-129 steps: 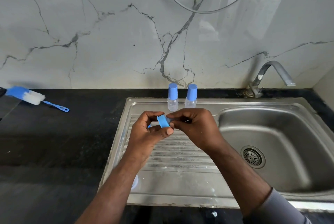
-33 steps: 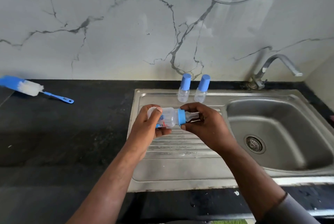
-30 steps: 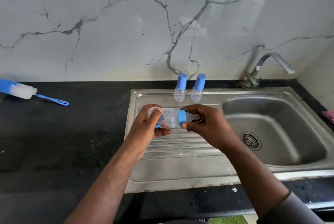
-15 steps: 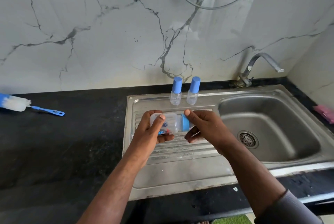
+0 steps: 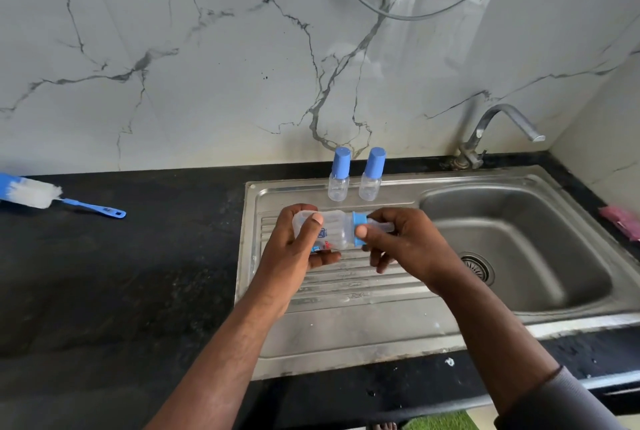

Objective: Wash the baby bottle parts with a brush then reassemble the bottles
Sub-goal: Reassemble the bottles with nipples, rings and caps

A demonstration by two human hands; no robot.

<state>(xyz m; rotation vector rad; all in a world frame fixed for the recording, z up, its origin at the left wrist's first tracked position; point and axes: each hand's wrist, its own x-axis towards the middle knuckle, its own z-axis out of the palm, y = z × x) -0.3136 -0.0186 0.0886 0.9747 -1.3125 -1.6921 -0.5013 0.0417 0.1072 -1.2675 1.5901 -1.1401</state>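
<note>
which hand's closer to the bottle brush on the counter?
Left. The left hand holds the bottle over the drainboard, the brush lying well off to its left. The right hand pinches the blue collar, farther right toward the basin.

from the held bottle [image 5: 334,233]: two capped bottles [image 5: 338,187] stand close at 12 o'clock, barring a straight reach to the wall. tap [image 5: 485,124] rises at 2. basin [image 5: 536,256] lies open at 3, ribbed drainboard [image 5: 346,294] at 6. brush [image 5: 33,192] lies well apart at 9 on the counter [image 5: 138,273].
</note>
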